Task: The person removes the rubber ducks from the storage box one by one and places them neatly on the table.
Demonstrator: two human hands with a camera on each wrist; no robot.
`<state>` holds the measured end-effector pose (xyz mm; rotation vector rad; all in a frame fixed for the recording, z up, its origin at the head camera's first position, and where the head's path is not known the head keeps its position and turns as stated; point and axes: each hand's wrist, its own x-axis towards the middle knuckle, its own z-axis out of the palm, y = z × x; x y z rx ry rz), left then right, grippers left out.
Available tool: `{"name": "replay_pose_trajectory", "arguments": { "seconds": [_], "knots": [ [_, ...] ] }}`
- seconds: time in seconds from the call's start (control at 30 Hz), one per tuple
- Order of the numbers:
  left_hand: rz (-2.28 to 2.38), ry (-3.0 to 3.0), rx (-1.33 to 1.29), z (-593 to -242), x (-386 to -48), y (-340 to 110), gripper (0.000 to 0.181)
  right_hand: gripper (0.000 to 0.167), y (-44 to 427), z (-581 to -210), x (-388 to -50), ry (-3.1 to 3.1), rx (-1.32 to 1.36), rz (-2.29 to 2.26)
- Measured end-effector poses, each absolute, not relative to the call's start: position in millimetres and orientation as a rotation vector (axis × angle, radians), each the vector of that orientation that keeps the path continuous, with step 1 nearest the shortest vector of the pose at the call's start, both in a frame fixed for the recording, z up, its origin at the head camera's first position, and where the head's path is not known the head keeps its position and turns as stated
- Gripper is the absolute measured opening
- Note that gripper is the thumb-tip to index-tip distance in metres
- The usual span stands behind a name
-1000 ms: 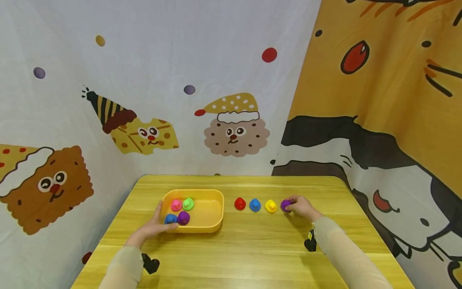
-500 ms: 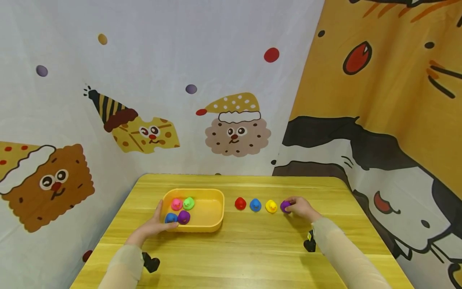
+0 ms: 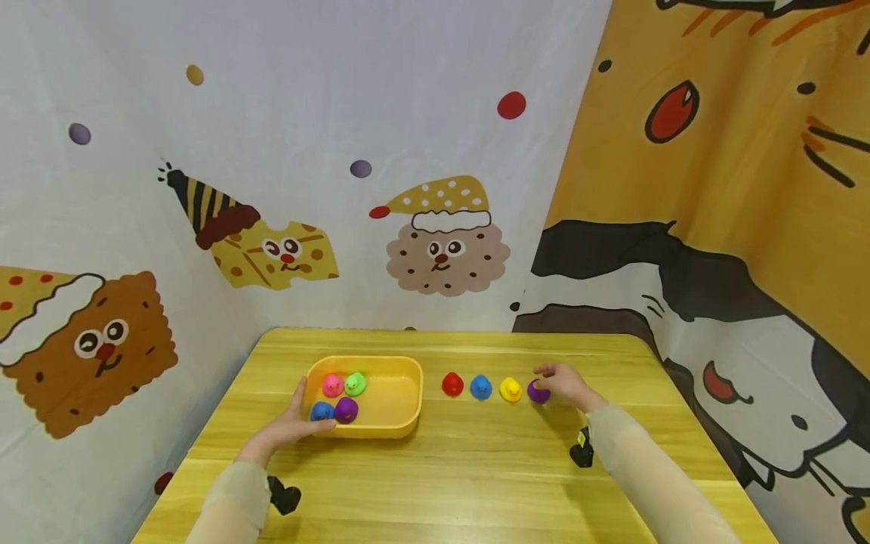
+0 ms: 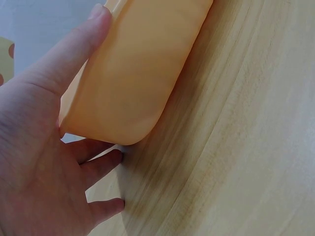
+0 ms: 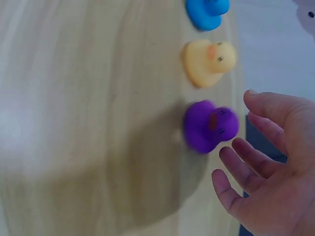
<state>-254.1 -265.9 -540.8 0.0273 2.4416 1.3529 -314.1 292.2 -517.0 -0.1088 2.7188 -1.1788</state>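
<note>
In the head view my left hand rests at the near left corner of a yellow plastic tray. Its straight thumb touches the near rim, and the other fingers spread along the left side; the left wrist view shows some fingertips past the wall. My right hand hovers by a purple rubber duck on the table. In the right wrist view its fingers are loosely bent and apart from that duck. A yellow duck, blue duck and red duck continue the row leftward.
Inside the tray sit a pink duck, a green duck, a second blue duck and a second purple duck. The wooden table meets a printed cloth backdrop behind and at the sides.
My right hand has let go of the purple duck at the row's right end and lifted its fingers slightly off it. The left hand and the tray stay in place.
</note>
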Motion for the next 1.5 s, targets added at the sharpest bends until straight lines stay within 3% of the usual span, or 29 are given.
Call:
{"name": "replay_pose_trajectory", "arguments": {
  "seconds": [0.67, 1.03, 1.5],
  "knots": [
    [1.361, 2.455, 0.014, -536, -243, -267, 0.127, 0.034, 176, -480, -343, 2.603, -0.35, -1.375],
    [1.353, 2.464, -0.009, -553, -254, -270, 0.128, 0.031, 118, -469, -350, 2.591, -0.534, -1.272],
    [1.355, 2.484, 0.015, -535, -249, -259, 0.124, 0.033, 59, -469, -349, 2.486, -0.625, -1.274]
  ]
}}
